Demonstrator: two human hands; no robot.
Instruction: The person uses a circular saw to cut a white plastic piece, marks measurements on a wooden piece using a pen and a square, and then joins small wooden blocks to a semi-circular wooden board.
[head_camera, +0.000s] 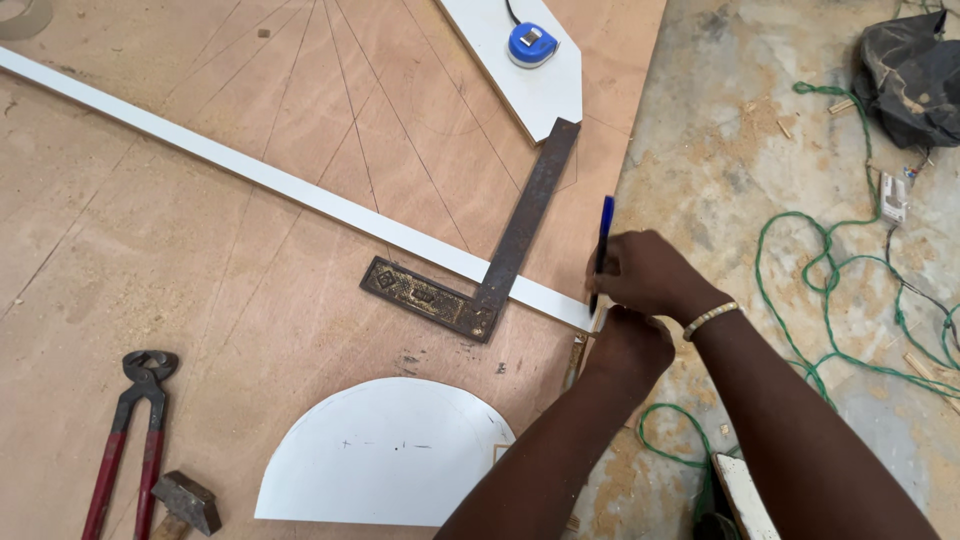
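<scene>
My right hand (648, 272) grips a blue pen (604, 232), tip down at the near end of a long white strip (280, 182) lying diagonally across a plywood sheet (150, 270). My left hand (628, 345) is closed just below it, pressing on the strip's end and holding something thin and wooden that I cannot identify. A dark metal try square (480, 270) lies across the strip just left of my hands.
A white semicircular panel (385, 455) lies near the front. Red-handled pincers (135, 425) and a hammer head (185, 500) rest at front left. A pointed white board (520, 75) carries a blue tape measure (531, 44). Green cord (830, 290) loops over the concrete floor beside a black bag (915, 75).
</scene>
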